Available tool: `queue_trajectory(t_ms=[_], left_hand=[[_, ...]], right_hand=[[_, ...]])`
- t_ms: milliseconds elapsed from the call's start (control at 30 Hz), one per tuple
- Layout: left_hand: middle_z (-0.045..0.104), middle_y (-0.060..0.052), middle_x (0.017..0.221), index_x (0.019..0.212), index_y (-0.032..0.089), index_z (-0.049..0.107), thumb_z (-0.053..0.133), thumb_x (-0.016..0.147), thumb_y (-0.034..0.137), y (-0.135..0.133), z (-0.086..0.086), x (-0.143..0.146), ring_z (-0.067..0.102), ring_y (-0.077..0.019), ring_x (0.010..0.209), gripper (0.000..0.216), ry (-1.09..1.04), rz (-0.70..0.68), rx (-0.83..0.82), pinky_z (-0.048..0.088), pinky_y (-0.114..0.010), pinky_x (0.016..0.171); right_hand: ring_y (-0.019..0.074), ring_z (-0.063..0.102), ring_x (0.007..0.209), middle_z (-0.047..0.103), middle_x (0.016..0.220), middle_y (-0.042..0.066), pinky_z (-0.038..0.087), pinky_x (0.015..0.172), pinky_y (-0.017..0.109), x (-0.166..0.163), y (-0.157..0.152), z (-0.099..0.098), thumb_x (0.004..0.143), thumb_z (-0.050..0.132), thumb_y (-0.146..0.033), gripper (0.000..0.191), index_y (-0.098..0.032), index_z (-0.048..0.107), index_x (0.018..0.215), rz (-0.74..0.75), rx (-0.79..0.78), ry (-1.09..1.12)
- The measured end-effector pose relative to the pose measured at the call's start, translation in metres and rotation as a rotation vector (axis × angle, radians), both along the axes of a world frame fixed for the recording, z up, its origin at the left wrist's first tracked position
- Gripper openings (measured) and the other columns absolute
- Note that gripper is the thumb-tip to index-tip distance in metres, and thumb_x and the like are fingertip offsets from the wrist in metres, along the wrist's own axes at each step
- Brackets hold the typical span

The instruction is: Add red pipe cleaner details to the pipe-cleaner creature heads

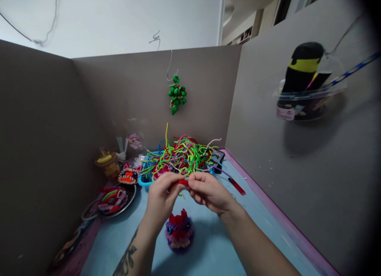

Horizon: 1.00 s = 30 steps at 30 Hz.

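Pinching a red stem (183, 182), we note left hand (162, 196) and right hand (208, 192), each grip clamped on it above the table (217, 248). Figure (179, 230) below looks finished; the pile (181, 155) is still large.

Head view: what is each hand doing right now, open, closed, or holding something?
Left hand: closed, pinching one end of the red piece.
Right hand: closed, pinching the other end of the red piece.

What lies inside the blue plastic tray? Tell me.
A tangled heap of green, red, pink and yellow pipe cleaners overflows the blue plastic tray; the heap hides the tray's floor and anything buried beneath.
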<state>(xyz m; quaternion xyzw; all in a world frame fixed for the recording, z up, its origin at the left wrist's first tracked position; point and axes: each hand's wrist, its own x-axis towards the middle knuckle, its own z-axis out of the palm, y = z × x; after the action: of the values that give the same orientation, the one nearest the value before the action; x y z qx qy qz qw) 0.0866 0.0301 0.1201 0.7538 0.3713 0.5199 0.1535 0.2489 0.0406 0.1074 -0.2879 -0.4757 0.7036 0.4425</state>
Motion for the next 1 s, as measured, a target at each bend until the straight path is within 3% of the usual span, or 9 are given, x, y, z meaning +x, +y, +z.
queue_trajectory(t_ms=[167,367,500,667,1000], left_hand=[[0.071,-0.004,0.080,0.084,0.020,0.073,0.061,0.080,0.024,0.002,-0.003,0.004,0.063,-0.0165,0.074,0.012,-0.124,0.059,-0.141,0.048,-0.026,0.069],[0.067,-0.003,0.071,0.075,0.017,0.071,0.063,0.077,0.027,-0.003,-0.003,0.012,0.058,-0.0147,0.065,0.013,-0.191,0.028,-0.308,0.045,-0.023,0.061],[0.062,-0.001,0.065,0.070,0.015,0.067,0.062,0.077,0.030,-0.008,0.000,0.015,0.053,-0.0130,0.061,0.017,-0.211,0.003,-0.385,0.042,-0.022,0.057],[0.054,0.001,0.057,0.064,0.014,0.063,0.061,0.077,0.033,-0.011,0.005,0.016,0.045,-0.0112,0.055,0.022,-0.213,0.028,-0.428,0.036,-0.021,0.052],[0.039,0.004,0.050,0.052,0.016,0.051,0.056,0.079,0.048,0.002,-0.007,0.013,0.035,-0.0102,0.052,0.042,-0.200,0.131,-0.444,0.029,-0.022,0.050]], right_hand=[[0.0049,0.037,0.040,0.047,0.053,-0.007,0.026,0.038,0.017,-0.004,-0.002,-0.002,0.075,0.065,-0.041,0.028,-0.017,0.053,0.070,-0.228,0.229,-0.017],[0.0121,0.050,0.063,0.054,0.066,-0.001,0.041,0.059,0.024,-0.005,-0.009,-0.001,0.085,0.054,-0.021,0.016,-0.018,0.056,0.069,-0.702,0.846,-0.410],[0.0146,0.054,0.070,0.058,0.072,0.002,0.047,0.065,0.028,-0.007,-0.010,-0.008,0.087,0.051,-0.014,0.012,-0.018,0.059,0.078,-0.865,1.139,-0.536],[0.0189,0.057,0.076,0.062,0.081,0.007,0.051,0.070,0.034,-0.008,-0.004,-0.022,0.086,0.053,-0.011,0.015,-0.018,0.062,0.095,-0.941,1.360,-0.678],[0.0204,0.059,0.077,0.065,0.082,0.011,0.052,0.068,0.033,-0.009,0.003,-0.032,0.087,0.046,-0.011,0.028,-0.016,0.063,0.109,-0.794,1.491,-0.817]])
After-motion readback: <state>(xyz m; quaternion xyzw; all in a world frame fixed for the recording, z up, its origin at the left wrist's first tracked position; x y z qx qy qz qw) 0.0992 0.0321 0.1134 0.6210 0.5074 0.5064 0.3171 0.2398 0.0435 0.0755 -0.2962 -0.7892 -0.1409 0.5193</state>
